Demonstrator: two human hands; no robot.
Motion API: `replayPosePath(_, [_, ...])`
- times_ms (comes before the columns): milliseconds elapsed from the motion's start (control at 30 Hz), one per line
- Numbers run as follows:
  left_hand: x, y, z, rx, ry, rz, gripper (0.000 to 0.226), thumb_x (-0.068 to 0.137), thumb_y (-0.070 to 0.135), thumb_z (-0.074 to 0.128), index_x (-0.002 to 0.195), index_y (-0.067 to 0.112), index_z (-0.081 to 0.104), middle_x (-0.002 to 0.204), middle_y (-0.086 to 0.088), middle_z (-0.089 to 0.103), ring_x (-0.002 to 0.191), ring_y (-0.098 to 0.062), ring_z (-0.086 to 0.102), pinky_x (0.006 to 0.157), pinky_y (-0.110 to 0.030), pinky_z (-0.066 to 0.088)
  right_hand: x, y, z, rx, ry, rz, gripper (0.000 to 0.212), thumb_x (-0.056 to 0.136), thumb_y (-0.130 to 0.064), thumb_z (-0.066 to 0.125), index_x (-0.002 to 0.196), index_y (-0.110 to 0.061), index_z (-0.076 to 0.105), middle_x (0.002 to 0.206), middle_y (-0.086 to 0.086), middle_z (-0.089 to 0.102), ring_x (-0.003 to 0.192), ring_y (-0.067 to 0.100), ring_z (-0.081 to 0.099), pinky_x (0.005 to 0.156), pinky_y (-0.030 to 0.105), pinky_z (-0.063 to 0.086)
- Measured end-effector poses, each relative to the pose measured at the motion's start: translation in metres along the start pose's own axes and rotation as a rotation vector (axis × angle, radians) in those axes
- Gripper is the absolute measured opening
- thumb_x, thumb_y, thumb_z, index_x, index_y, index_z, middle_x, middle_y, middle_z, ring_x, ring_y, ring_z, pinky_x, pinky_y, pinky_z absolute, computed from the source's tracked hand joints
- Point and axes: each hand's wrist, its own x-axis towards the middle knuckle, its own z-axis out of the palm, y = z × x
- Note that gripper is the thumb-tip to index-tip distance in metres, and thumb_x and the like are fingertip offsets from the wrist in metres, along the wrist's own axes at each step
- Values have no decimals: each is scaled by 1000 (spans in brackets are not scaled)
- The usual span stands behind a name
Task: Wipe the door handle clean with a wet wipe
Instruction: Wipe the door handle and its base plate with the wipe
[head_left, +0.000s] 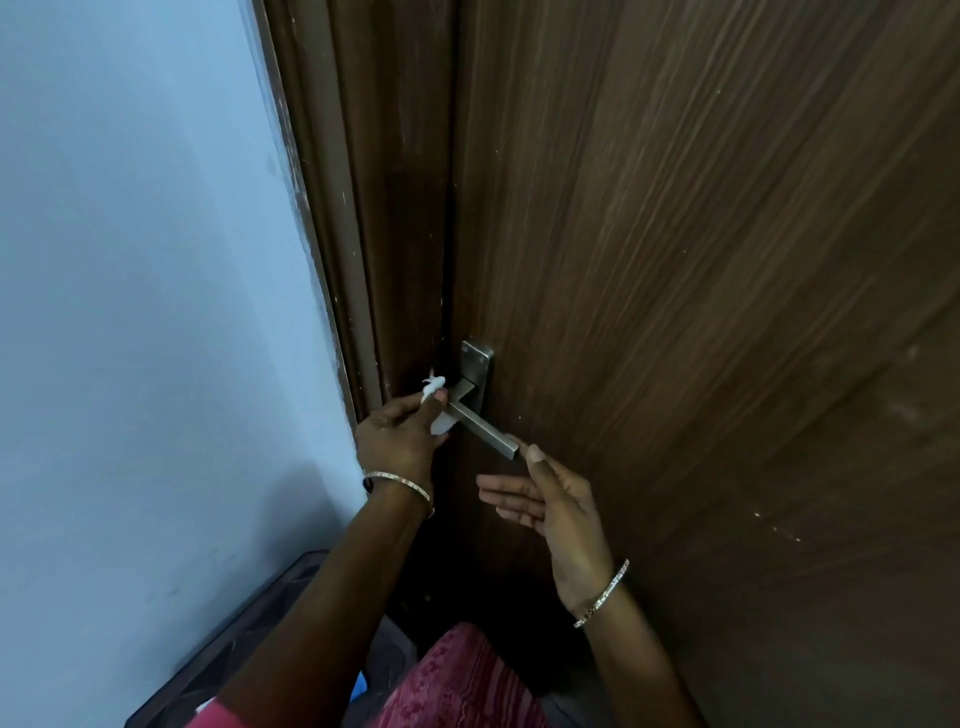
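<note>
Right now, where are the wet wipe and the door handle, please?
wet wipe (441, 423): head view, on its lower white fold.
door handle (482, 426): head view, on the middle of the lever bar.

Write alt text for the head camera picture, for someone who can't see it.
A person's left hand holds a wet wipe against the inner end of a metal door handle on a wooden door. The open right hand hovers below, thumb at the lever's free end. A pale blue wall stands left.

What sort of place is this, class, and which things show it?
Probably indoors in a home, at a room's doorway: a brown wood-grain door with a metal lever handle, its matching frame, and a pale blue painted wall beside it.
</note>
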Motion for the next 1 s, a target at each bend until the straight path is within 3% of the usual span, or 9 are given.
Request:
replayPosePath(133, [-7, -2, -3, 262, -28, 302, 14, 77, 32, 80, 91, 29, 79, 87, 15, 76, 87, -5, 70, 80, -30, 56, 1, 0, 0, 9, 7, 2, 37, 106, -38, 36, 126, -23, 62, 98, 11, 80, 96, 23, 76, 92, 38, 53])
replayPosePath(267, [-14, -9, 3, 367, -186, 440, 19, 81, 33, 76, 97, 24, 78, 101, 12, 74, 100, -2, 65, 86, -20, 50, 2, -2, 1, 25, 15, 7, 34, 106, -37, 37, 121, -24, 65, 97, 14, 79, 95, 25, 76, 91, 38, 53])
replayPosePath(367, [-21, -17, 1, 423, -159, 500, 21, 89, 37, 66, 99, 23, 78, 111, 8, 70, 104, -3, 61, 86, -9, 44, 2, -3, 1, 31, 16, 11, 33, 106, -36, 37, 118, -24, 65, 97, 15, 79, 94, 26, 76, 89, 37, 53])
replayPosePath(533, [-14, -11, -2, 297, -68, 369, 18, 78, 33, 78, 89, 19, 79, 87, 10, 76, 85, -5, 69, 77, -23, 53, 0, -2, 0, 26, 12, 11, 34, 107, -35, 36, 122, -23, 64, 97, 15, 79, 94, 25, 77, 92, 38, 54])
replayPosePath(633, [-5, -6, 1, 267, 72, 214, 41, 61, 36, 90, 87, 13, 69, 80, 2, 72, 71, -9, 67, 63, -20, 52, 1, -2, 0, 34, 13, 11, 35, 107, -35, 36, 123, -21, 63, 97, 16, 79, 94, 27, 76, 91, 39, 54])
replayPosePath(733, [3, -9, 5, 222, -16, -63, 53, 59, 44, 89, 97, 12, 71, 93, -5, 73, 86, -19, 69, 75, -36, 60, 0, -3, 1, 34, 21, 9, 33, 106, -36, 37, 120, -23, 64, 96, 16, 79, 94, 28, 76, 90, 40, 55])
replayPosePath(800, [-1, -10, 11, 119, -97, -183, 39, 68, 38, 85, 91, 9, 71, 93, -9, 71, 90, -24, 67, 77, -37, 59, 0, -2, 2, 42, 28, 5, 31, 106, -36, 38, 114, -26, 66, 96, 17, 79, 93, 30, 76, 90, 41, 54])
replayPosePath(900, [-9, -8, 21, 195, -107, -178, 28, 78, 34, 78, 72, 10, 64, 76, -7, 66, 72, -19, 63, 62, -24, 56, 1, -1, 2, 44, 28, 5, 33, 106, -36, 38, 117, -24, 66, 95, 16, 79, 93, 29, 76, 89, 40, 54])
replayPosePath(1000, [-11, -9, 21, 220, -85, -158, 32, 75, 35, 81, 64, 11, 62, 71, -10, 66, 74, -27, 66, 78, -41, 59, 0, 0, 1, 31, 12, 4, 37, 106, -37, 37, 123, -18, 64, 96, 16, 79, 93, 28, 77, 88, 38, 54])
